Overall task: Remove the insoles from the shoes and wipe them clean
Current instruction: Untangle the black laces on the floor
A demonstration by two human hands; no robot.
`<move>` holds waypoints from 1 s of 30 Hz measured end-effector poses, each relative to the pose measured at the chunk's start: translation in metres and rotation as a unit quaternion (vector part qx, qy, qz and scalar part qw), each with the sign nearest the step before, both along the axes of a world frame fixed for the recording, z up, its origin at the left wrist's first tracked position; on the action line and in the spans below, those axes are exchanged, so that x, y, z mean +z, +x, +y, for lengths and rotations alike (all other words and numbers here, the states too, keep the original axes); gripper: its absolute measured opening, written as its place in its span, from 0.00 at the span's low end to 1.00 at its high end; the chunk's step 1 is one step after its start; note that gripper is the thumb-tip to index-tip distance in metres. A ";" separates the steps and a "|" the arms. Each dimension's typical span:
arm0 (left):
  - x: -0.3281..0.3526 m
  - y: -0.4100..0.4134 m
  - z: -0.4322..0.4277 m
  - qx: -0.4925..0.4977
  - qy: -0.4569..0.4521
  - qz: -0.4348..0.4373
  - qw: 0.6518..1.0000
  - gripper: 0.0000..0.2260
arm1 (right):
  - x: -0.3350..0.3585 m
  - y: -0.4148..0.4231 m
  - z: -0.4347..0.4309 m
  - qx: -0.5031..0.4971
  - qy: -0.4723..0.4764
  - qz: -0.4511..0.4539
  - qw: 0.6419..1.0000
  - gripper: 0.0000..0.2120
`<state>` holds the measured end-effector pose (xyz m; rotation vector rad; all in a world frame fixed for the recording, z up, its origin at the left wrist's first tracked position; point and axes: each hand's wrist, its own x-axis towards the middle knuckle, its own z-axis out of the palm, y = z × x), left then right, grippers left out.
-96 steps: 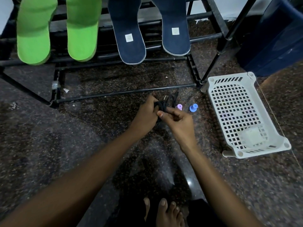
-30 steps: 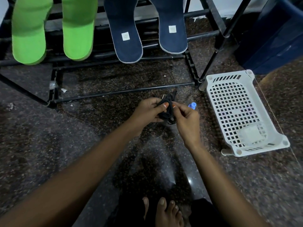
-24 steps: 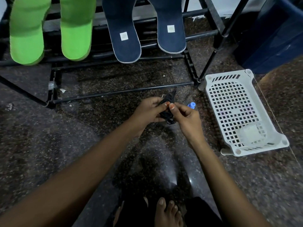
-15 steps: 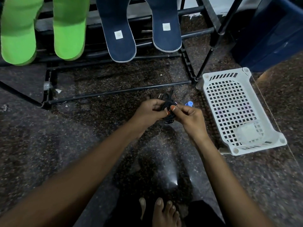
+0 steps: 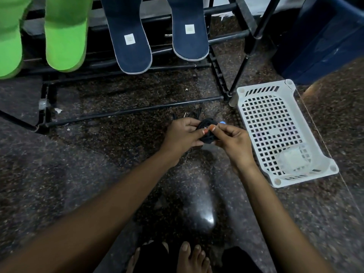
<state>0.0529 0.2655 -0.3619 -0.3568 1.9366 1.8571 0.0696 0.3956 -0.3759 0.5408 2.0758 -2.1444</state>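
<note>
Two bright green insoles (image 5: 66,36) and two navy insoles (image 5: 130,36) with small white labels lean on the black shoe rack (image 5: 130,110) at the top. Lower down, over the dark speckled floor, my left hand (image 5: 182,135) grips a bundle of black shoelaces (image 5: 206,129). My right hand (image 5: 231,139) pinches the same bundle from the right with thumb and forefinger. A few lace ends (image 5: 194,115) trail on the floor just behind the hands.
A white perforated plastic basket (image 5: 285,91) lies on the floor to the right, with a small pale object (image 5: 293,157) inside. A small blue piece (image 5: 222,122) peeks out behind my right hand. A dark blue bin (image 5: 323,40) stands at the upper right. My bare feet (image 5: 189,257) are at the bottom.
Both hands have kept working the black laces into a tighter bundle. A small purple piece seen beside the blue one 3 seconds ago is now hidden. The view has shifted slightly.
</note>
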 end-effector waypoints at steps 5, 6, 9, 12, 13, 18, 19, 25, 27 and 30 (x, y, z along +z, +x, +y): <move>0.001 -0.005 0.008 -0.043 0.018 -0.021 0.999 0.15 | 0.001 -0.023 0.040 -0.042 0.046 -0.009 0.998 0.02; 0.000 -0.005 0.008 -0.042 0.019 -0.019 0.999 0.13 | 0.002 -0.031 0.051 -0.064 0.050 -0.011 0.997 0.04; -0.003 -0.004 0.005 -0.033 0.019 -0.021 0.999 0.10 | 0.000 -0.053 0.080 -0.119 0.062 -0.023 0.991 0.07; -0.005 -0.003 0.001 -0.032 0.013 -0.029 0.999 0.04 | -0.008 -0.072 0.097 -0.150 0.058 -0.041 0.986 0.10; -0.005 -0.003 0.000 -0.033 0.012 -0.026 0.999 0.05 | -0.012 -0.078 0.100 -0.159 0.052 -0.048 0.985 0.11; -0.002 -0.003 -0.008 -0.024 0.027 -0.022 0.999 0.06 | -0.037 -0.094 0.111 -0.147 0.093 -0.085 0.981 0.11; -0.002 -0.003 -0.009 -0.024 0.027 -0.023 0.999 0.07 | -0.041 -0.096 0.113 -0.140 0.113 -0.089 0.980 0.09; -0.006 -0.002 -0.012 -0.026 0.017 -0.029 0.999 0.08 | -0.054 -0.107 0.116 -0.119 0.240 -0.077 0.960 0.07; -0.007 -0.001 -0.012 -0.028 0.014 -0.030 0.999 0.08 | -0.055 -0.108 0.115 -0.113 0.270 -0.072 0.953 0.08; -0.007 -0.001 -0.013 -0.028 0.010 -0.029 0.999 0.08 | -0.055 -0.109 0.116 -0.104 0.290 -0.073 0.949 0.05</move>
